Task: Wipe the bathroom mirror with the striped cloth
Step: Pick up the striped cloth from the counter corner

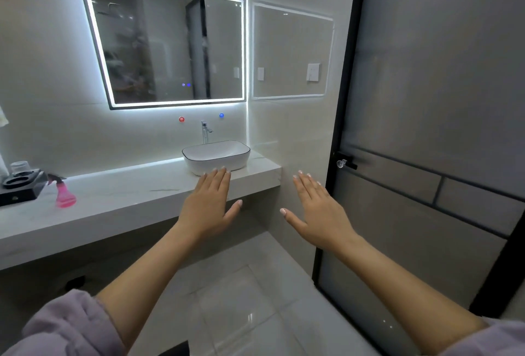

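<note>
- While both hands hang in mid-view and hold nothing, the mirror [170, 49] is on the back wall above the counter [127, 194], over and left of the basin [216, 157].
- Mirror: rectangular, long axis horizontal, glass facing out into the room. It is seen at an angle from the right, with its left side nearer the camera.
- A lit white strip runs round all four mirror edges. Two small blue lights [186, 84] sit low in the glass, near the middle.
- Left hand [211, 202]: flat, back up, fingers straight and close together, thumb splayed right. Its fingertips overlap the basin's front wall in the view; I can't tell whether they touch it.
- Right hand [315, 208]: same pose mirrored, fingers straight, thumb splayed left. It is in front of the side wall, near the door frame, and contact can't be judged.
- Hands are level with each other and apart, thumbs pointing inward. Lilac sleeves [65, 327] are pushed up both forearms.
- Chrome faucet [206, 131] stands behind the basin, with a red cap [181, 119] and a blue cap [221, 115] on the wall to either side.
- Pink spray bottle [64, 194] is on the counter's left end, just beside a black tray [20, 188] holding a glass [20, 167].
- Frosted door [426, 128] with a black frame is on the right, and its latch [345, 161] is near the right hand's height.
- White wall switch [313, 71] is on the side wall.
- A pale scrap at the far left edge is too cropped to identify.
</note>
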Available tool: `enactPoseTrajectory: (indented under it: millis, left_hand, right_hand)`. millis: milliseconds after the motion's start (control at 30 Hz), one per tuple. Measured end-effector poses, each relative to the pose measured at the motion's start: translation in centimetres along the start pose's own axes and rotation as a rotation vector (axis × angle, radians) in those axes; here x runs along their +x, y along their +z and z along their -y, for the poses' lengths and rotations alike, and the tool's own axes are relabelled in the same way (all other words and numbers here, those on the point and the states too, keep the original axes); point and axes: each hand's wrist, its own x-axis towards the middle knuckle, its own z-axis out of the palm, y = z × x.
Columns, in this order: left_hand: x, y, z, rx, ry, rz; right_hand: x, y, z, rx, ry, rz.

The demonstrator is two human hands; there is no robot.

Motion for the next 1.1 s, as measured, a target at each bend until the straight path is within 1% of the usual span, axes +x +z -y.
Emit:
enactPoseTrajectory:
  millis: [267, 467, 600, 833, 967, 1100]
  left_hand:
    - [11.3, 5.6, 4.4, 0.024, -0.046, 0.01]
    - [17.4, 9.3, 5.2, -0.037, -0.069, 0.053]
    - [21.1, 12.6, 6.3, 0.008, -0.088, 0.087]
    - [29.5, 17.7, 7.2, 0.069, -0.214, 0.029]
    - [34.8, 20.6, 7.3, 0.071, -0.283, 0.046]
    - [39.1, 22.9, 8.0, 0.069, -0.353, 0.036]
  right_hand:
    - [12.0, 5.4, -3.8, 0.015, 0.026, 0.024]
    - [18.7, 9.4, -6.3, 0.057, 0.007, 0.059]
    - [23.7, 12.6, -8.5, 0.115, -0.008, 0.045]
    - [33.9, 18.5, -14.1, 0.093, -0.123, 0.08]
    - [40.2, 21.6, -18.2, 0.081, -0.169, 0.119]
    - [45.0, 24.2, -20.8, 0.101, -0.232, 0.158]
